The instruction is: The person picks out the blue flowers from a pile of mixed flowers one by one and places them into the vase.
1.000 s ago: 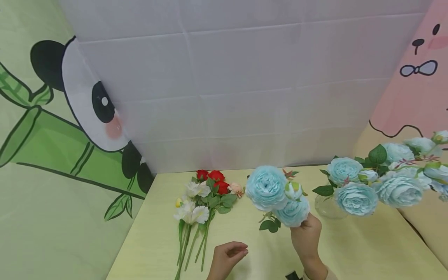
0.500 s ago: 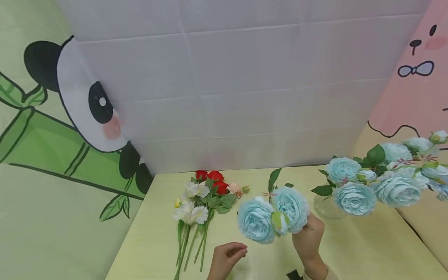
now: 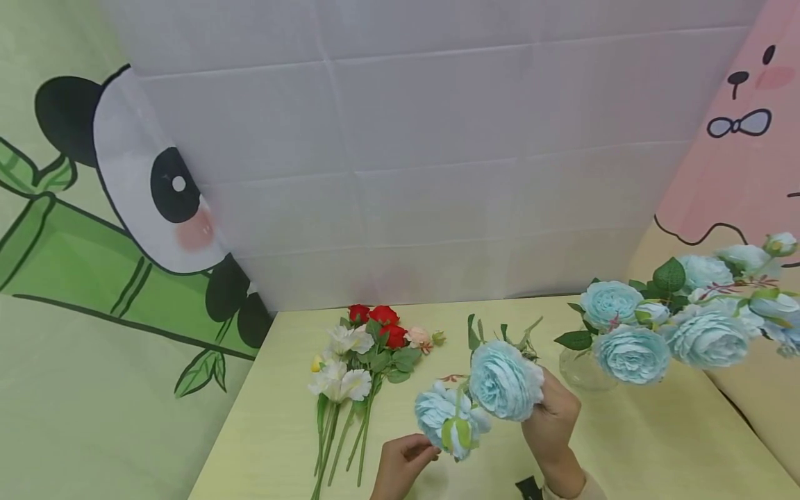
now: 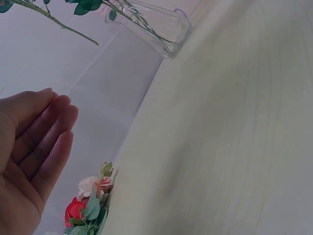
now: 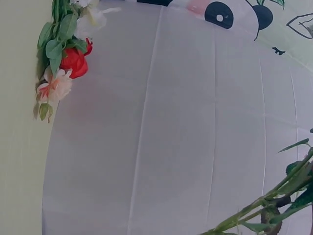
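My right hand grips a spray of pale blue artificial peonies, its blossoms tipped down to the left. In the right wrist view the spray's green stem points away from me; its leafy stalk crosses the lower right corner. My left hand is just below the lowest blossom; touching or not, I cannot tell. In the left wrist view that hand holds nothing, fingers loosely bent. To the right, a glass vase holds more pale blue peonies.
Left on the yellow table lie red roses, white flowers and a pale pink flower, stems toward me. A white cloth hangs behind the table. A small black object is beside my right sleeve.
My right hand has turned the peony spray, so its blossoms swing down and left toward my left hand and its stem end points away. The left hand has stayed in place.
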`<state>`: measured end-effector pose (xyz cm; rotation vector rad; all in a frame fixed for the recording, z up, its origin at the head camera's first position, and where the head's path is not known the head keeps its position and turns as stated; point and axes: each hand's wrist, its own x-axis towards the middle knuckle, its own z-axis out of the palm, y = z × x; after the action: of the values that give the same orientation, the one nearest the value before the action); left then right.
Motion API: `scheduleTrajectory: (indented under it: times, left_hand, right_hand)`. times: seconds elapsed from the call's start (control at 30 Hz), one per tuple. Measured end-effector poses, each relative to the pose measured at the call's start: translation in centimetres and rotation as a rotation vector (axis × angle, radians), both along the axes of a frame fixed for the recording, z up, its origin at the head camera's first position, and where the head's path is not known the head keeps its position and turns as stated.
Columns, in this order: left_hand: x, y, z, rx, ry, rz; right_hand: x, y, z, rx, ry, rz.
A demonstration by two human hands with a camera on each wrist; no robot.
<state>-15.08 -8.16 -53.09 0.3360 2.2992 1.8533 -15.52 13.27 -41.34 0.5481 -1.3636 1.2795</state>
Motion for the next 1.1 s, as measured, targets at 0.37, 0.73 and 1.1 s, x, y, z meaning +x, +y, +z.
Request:
scheduleTrajectory:
  times: [0.37, 0.73, 1.1]
  left_hand:
    - [-0.1, -0.3, -1.0, 0.022, -0.03, -0.009]
    - [1.0, -0.1, 1.7, 0.016, -0.022, 0.004]
    - [1.1, -0.2, 1.6, 0.038, 0.008, -0.003]
  right_hand:
    - [-0.1, -0.1, 0.1, 0.026, 0.07, -0.034]
    - [-0.5, 0.1, 0.8, 0.045, 0.14, -0.113]
    - [-0.8, 0.7, 0.7, 0.047, 0.174, -0.2]
